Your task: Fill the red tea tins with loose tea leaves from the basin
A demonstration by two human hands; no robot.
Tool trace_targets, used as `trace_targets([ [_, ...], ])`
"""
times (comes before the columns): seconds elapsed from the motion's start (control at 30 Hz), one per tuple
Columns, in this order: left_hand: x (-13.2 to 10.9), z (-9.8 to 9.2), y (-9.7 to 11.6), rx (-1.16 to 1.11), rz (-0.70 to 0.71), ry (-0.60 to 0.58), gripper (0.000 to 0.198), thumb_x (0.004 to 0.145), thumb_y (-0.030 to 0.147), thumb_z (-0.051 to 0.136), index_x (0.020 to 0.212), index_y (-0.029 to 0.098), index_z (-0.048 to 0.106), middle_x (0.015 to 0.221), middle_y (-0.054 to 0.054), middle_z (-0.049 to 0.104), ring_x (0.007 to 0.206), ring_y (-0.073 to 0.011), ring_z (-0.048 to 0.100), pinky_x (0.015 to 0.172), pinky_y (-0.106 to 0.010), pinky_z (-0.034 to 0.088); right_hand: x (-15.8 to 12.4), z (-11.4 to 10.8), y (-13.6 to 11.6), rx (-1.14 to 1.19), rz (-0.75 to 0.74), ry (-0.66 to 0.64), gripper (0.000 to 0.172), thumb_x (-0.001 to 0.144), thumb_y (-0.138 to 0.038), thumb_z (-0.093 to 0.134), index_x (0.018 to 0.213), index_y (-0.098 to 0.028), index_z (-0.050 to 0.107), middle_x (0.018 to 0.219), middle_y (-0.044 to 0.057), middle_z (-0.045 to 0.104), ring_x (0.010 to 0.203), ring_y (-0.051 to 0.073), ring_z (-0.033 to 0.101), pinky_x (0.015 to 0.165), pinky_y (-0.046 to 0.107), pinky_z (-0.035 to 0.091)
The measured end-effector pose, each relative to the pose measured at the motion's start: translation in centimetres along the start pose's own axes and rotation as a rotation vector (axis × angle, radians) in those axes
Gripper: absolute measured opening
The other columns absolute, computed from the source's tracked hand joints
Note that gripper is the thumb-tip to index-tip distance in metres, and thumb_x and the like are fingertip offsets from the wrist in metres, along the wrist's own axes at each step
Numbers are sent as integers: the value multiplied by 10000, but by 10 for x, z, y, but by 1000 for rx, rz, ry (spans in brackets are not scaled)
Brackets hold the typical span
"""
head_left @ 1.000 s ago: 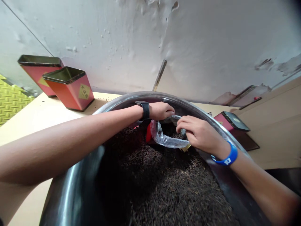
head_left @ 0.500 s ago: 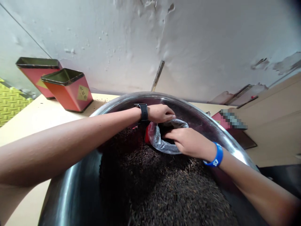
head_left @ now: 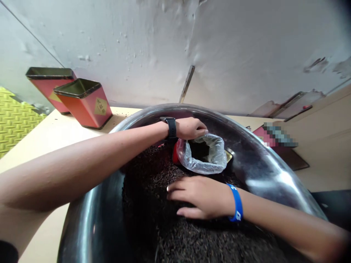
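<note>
A red tin (head_left: 175,153) lined with a clear plastic bag (head_left: 201,168) stands in a big metal basin (head_left: 263,171), with dark tea leaves visible inside the bag. At the bag's far rim my left hand (head_left: 190,128), with a black watch on its wrist, has its fingers closed on the plastic. My right hand (head_left: 201,197), wearing a blue wristband, is over the loose tea leaves (head_left: 197,241) in front of the tin. Its fingers are spread and hold nothing.
Two open red tins (head_left: 95,109) stand on the pale table (head_left: 35,146) to the left. Another red tin (head_left: 260,134), partly blurred, is right of the basin. A stained wall (head_left: 137,54) rises behind, and a yellow mat (head_left: 16,120) shows at far left.
My right hand has come out of the bag's mouth and moved toward me, down over the loose tea leaves. My left hand stays at the bag's rim.
</note>
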State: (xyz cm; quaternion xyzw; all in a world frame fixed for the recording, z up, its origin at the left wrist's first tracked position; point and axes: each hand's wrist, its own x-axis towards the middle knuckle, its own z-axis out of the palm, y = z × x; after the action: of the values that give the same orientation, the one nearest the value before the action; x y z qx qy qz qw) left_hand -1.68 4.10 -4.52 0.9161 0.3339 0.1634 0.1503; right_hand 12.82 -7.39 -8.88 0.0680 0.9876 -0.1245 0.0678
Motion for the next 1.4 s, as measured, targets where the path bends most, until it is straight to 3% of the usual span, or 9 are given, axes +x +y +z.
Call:
trace_targets([
  [0.13,1,1,-4,20,0,-6,353,877,341,352,850,145,645,725,-27,630,550,-85,453,550,-220,298,-7,28,22,1,292,-41,728,752,-573,528,1304,-113,409,1361,180,376,1227,301,374,1001,406,331],
  [0.37,3,0,-17,63,-36,3,358,870,354,358,952,170,654,851,-44,669,659,-110,536,615,-222,350,-3,24,12,215,330,-217,796,675,-721,462,1134,-78,559,1051,178,585,942,281,575,809,371,458],
  [0.53,5,1,-21,70,-66,-3,361,865,364,369,999,188,655,923,-54,675,733,-131,567,653,-231,373,-4,6,-5,181,165,-315,703,611,-703,546,1003,-124,615,922,130,635,788,250,613,684,335,463],
  [0.63,4,2,-22,70,-62,0,359,864,364,369,988,193,660,903,-49,677,716,-126,565,655,-230,372,-5,-1,-8,153,141,-328,435,729,-547,555,946,-177,626,814,68,663,697,200,626,577,273,418],
  [0.73,3,2,-21,64,-62,8,359,860,363,377,987,186,663,880,-46,677,691,-121,559,643,-228,367,-4,-14,-10,122,135,-264,231,805,-407,524,884,-211,618,750,21,668,659,167,622,544,250,376],
  [0.87,2,-1,-15,22,-57,11,349,847,371,414,960,173,678,854,-39,679,664,-108,550,619,-212,362,-9,-42,-12,163,156,-110,200,849,-374,481,858,-205,587,759,-1,652,666,130,597,573,228,384],
  [1.1,-2,-5,3,-63,29,-81,343,830,405,456,995,198,675,921,-36,683,723,-108,569,631,-200,371,-29,-66,11,-92,360,469,209,876,-342,445,946,-182,560,889,37,641,812,141,589,704,245,420],
  [1.27,-3,-6,6,-51,13,-100,356,839,417,439,985,202,681,899,-42,686,712,-113,569,614,-205,369,-28,-43,49,-347,492,291,253,865,-362,454,939,-161,589,885,69,655,828,193,605,701,293,427],
  [1.4,-2,-7,5,-35,-1,-98,356,843,417,434,991,204,678,905,-43,684,700,-110,563,611,-209,364,-25,-38,57,-350,509,289,255,854,-367,470,937,-161,597,898,69,658,837,193,605,706,293,421],
])
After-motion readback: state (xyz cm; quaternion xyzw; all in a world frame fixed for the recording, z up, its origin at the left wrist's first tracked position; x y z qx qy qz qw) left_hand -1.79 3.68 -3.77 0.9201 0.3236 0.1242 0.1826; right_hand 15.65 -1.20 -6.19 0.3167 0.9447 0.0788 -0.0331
